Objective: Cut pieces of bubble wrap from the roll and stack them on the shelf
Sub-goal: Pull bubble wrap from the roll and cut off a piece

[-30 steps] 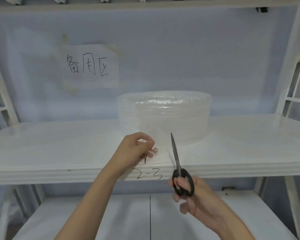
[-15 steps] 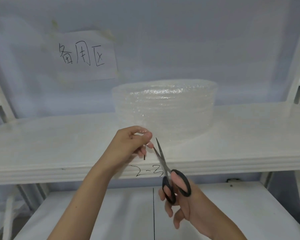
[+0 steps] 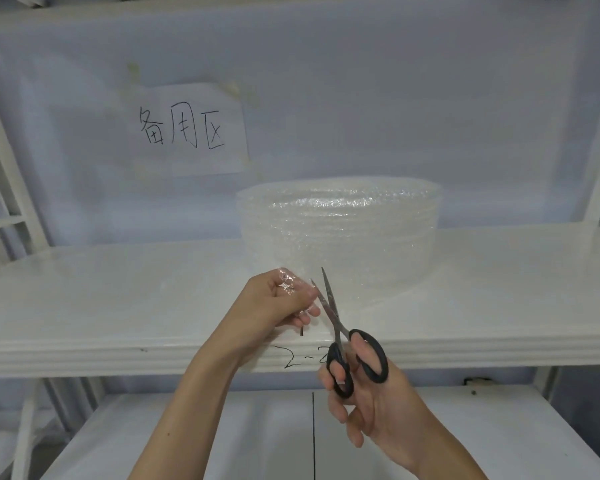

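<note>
Head camera is showing the left hand [image 3: 278, 303] pinching the loose end of clear bubble wrap [image 3: 293, 284] between curled fingers and thumb, just in front of the roll [image 3: 340, 230], which is standing on the white shelf [image 3: 118, 299] beyond both hands. Just right of that hand, the right hand [image 3: 368, 400] is gripping black-handled scissors [image 3: 347, 344] through the loops, the blades parted and pointing up beside the left fingertips. Above and left of the hands, a handwritten paper sign [image 3: 187, 129] is hanging on the back wall.
</note>
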### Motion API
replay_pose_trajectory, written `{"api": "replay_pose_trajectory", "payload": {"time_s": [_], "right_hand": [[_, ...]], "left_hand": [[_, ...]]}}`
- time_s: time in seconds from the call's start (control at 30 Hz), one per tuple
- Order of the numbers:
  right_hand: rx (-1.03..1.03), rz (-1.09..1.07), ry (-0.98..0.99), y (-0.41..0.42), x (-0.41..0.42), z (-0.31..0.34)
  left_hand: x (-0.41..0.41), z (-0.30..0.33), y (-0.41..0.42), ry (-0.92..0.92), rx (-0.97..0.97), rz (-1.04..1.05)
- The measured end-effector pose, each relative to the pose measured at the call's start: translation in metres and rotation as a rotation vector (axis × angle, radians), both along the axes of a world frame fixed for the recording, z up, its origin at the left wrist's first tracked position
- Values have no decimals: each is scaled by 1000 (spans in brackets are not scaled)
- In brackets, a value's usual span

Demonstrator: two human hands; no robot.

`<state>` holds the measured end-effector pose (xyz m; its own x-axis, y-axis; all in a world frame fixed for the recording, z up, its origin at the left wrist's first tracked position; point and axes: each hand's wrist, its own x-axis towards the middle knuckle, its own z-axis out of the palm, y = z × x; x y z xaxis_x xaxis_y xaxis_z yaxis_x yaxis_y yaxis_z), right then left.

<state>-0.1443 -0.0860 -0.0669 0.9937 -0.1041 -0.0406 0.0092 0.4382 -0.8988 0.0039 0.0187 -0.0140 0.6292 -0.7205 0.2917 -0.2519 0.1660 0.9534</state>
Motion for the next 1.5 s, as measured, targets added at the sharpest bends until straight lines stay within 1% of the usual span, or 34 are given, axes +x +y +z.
{"api": "replay_pose_trajectory", "payload": {"time_s": [0.4, 0.5, 0.7, 0.9, 1.03, 1.23, 1.5], "right_hand": [[-57, -10, 84, -1, -6, 3], [-74, 7, 81, -1, -5, 6], [-38, 6, 54, 0, 0, 14], [-3, -37, 48, 3, -1, 16], [-35, -61, 52, 3, -6, 18], [-136, -67, 74, 5, -8, 7], [-140, -57, 65, 14, -2, 2]], "left_hand": [[-1, 1, 3, 35, -1, -11], [-2, 2, 4, 63, -13, -26], [-3, 4, 5, 98, -35, -31], [-6, 4, 6, 88, -12, 9], [-14, 4, 7, 118, -4, 59], [-20, -5, 20, 133, 52, 161], [-25, 0, 28, 129, 81, 133]]}}
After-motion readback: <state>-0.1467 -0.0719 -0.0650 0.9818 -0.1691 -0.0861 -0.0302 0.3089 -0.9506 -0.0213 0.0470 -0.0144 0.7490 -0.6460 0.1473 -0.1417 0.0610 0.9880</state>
